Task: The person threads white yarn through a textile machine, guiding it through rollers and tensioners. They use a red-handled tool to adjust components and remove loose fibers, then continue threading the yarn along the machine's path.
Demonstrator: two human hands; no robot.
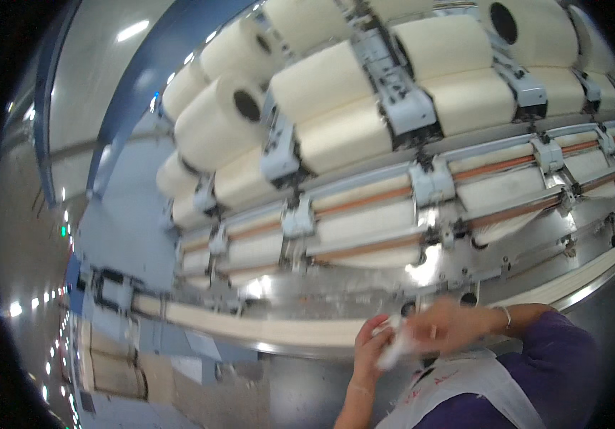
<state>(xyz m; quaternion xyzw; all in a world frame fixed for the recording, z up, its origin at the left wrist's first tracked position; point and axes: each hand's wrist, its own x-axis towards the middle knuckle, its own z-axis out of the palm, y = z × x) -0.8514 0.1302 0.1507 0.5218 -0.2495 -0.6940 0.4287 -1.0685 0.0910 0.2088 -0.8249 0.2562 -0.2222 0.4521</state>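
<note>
My left hand [371, 343] is raised at the machine's near edge, its fingers closed around a small wad of white fibre [393, 351]. Blurred by motion, my right hand [444, 326] meets the same wad from the right; whether its fingers grip the fibre cannot be told. Both hands are above the near metal rim, beside a thick band of cream fibre sliver [307, 331] that runs along the machine's front. A bracelet is on my right wrist, below a purple sleeve.
Large cream fibre lap rolls [216, 123] lie in rows on a textile combing machine. Metal rollers, pale blue brackets [433, 185] and white webs [364, 222] are in front of them. A polished steel rail [280, 348] curves along the near edge. Machine housing and floor are at lower left.
</note>
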